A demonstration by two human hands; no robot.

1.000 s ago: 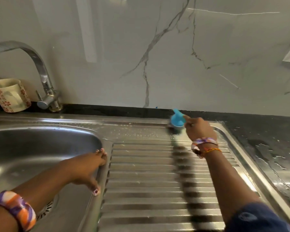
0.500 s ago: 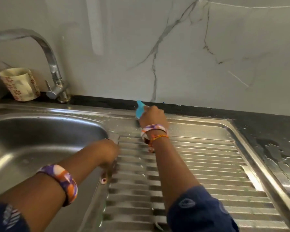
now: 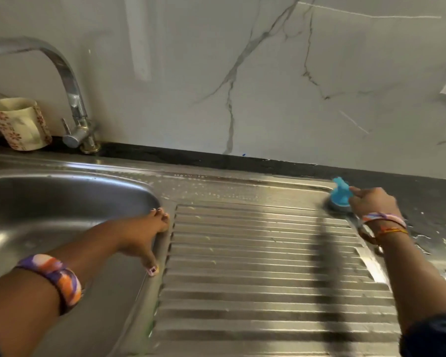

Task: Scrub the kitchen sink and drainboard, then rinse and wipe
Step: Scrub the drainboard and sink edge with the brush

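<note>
A: Right hand (image 3: 371, 202) — fingers curled round a blue-handled scrubber (image 3: 340, 195), head pressed down at the far right corner of the drainboard (image 3: 263, 266).

B: And the left hand (image 3: 142, 234)?

A: Holding nothing. Fingers straight, spread flat on the ridge between the sink (image 3: 62, 202) and the drainboard, bracing by the look of it.

B: How far along?

A: Mid-scrub, I'd judge. Pale soapy flecks lie along the flat strip behind the ribs and on a few ribs. No water runs from the tap (image 3: 70, 94), so rinse and wipe are both left. Can't tell whether the bowl has been scrubbed.

B: Anything else?

A: Flowered mug (image 3: 18, 123) left of the tap. Wet patches on the dark counter (image 3: 433, 202) at the right.
</note>
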